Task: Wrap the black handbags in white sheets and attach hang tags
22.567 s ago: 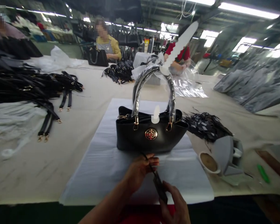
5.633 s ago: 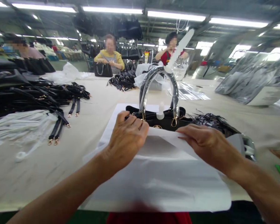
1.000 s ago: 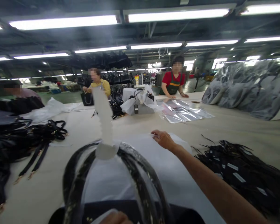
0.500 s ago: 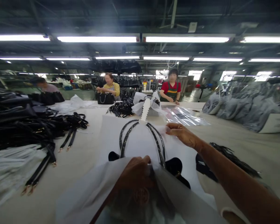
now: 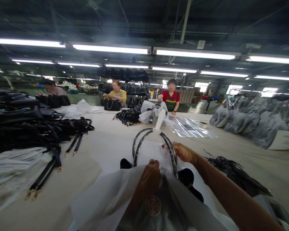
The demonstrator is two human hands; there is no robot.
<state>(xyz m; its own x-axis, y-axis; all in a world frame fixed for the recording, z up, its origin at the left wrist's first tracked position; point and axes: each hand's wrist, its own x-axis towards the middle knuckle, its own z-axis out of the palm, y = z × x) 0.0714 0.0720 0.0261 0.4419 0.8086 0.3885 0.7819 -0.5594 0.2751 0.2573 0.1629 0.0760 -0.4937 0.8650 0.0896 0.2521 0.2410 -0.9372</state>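
A black handbag stands in front of me, largely wrapped in white tissue paper [image 5: 106, 192], with a round emblem [image 5: 153, 205] on its front. Its two dark, film-covered handles [image 5: 137, 144] arch upward, and a white toothed strip [image 5: 160, 120] sticks up from their top. At the bag's mouth, my left hand [image 5: 150, 176] is closed with tissue paper gathered at its fingers. My right hand [image 5: 183, 152] reaches behind the right side of the handles, its fingers pinching the tissue there. The handles partly cover those fingertips.
Black straps and bags [image 5: 38, 128] pile up on the left, above white sheets [image 5: 16, 176]. Clear plastic bags [image 5: 192, 126] lie farther back. Wrapped bags [image 5: 252, 115] stand at right, near black tassels [image 5: 236, 173]. Co-workers [image 5: 172, 96] stand across the table.
My right hand has moved down and inward, behind the handles, with the tissue. My left hand stays at the bag's mouth. Across the table, one co-worker has raised an arm to another wrapped bag.
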